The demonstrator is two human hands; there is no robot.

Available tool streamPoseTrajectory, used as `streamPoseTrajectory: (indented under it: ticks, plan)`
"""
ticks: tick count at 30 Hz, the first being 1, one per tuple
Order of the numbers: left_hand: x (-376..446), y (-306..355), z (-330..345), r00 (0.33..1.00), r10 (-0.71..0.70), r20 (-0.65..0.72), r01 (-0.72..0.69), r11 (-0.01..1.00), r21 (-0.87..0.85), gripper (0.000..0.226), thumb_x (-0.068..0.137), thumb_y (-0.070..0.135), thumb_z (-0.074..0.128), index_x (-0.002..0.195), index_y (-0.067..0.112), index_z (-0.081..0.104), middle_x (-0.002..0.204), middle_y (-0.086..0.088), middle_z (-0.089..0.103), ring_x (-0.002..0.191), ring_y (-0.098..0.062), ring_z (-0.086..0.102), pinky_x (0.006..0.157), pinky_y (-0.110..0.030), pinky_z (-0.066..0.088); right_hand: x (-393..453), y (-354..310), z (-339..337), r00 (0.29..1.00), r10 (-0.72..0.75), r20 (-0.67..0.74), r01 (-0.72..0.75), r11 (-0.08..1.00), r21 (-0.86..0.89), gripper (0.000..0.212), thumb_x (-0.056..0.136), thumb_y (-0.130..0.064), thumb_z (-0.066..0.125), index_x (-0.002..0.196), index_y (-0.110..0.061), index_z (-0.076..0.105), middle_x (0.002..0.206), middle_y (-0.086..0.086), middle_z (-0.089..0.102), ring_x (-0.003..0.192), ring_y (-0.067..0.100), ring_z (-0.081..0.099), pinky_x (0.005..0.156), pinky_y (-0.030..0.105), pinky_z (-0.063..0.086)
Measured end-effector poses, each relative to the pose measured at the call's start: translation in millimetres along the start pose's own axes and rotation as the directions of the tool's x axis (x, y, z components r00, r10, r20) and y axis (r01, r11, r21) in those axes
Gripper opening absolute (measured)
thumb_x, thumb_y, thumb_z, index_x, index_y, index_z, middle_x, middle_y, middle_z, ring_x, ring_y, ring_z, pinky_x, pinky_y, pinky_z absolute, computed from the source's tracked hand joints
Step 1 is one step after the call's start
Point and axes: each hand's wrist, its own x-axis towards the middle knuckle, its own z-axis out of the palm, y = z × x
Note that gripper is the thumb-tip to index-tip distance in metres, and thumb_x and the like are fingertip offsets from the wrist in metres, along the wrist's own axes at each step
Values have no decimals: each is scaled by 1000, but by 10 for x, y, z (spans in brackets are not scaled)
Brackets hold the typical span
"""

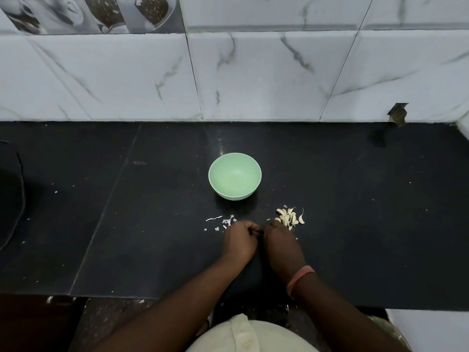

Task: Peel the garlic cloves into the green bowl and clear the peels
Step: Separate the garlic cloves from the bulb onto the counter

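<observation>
A pale green bowl (234,176) stands on the black counter and looks empty. A small heap of garlic cloves (289,217) lies in front of it to the right. Thin white peels (223,221) lie scattered to the left of the heap. My left hand (239,241) and my right hand (280,243) meet fingertip to fingertip just below the peels and the heap, fingers curled round something small between them. That thing is hidden by the fingers. My right hand touches the near edge of the garlic heap.
The black counter (152,224) runs to a marble-tiled wall (253,77) behind the bowl. A dark rounded object (10,194) sits at the far left edge. Tiny white flecks dot the counter. The counter's front edge lies just below my forearms.
</observation>
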Motion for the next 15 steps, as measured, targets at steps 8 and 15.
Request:
streamPoseTrajectory:
  ticks: [8,15]
  plan:
    - [22,31,-3,1000,-10,29,9,999,39,25,87,13,62,96,26,80,95,3,78,91,-12,70,77,-23,51,6,-59,-51,998,-42,55,45,996,-73,27,96,-5,47,115,-7,66,114,13,58,103,31,60,84,38,46]
    - [42,-3,-13,993,-114,38,120,959,-258,25,91,1,59,100,14,78,85,-1,76,74,-17,70,78,-30,59,-9,-76,-74,979,130,-157,-94,971,222,17,95,-9,55,95,-9,72,93,11,71,88,28,66,75,34,44]
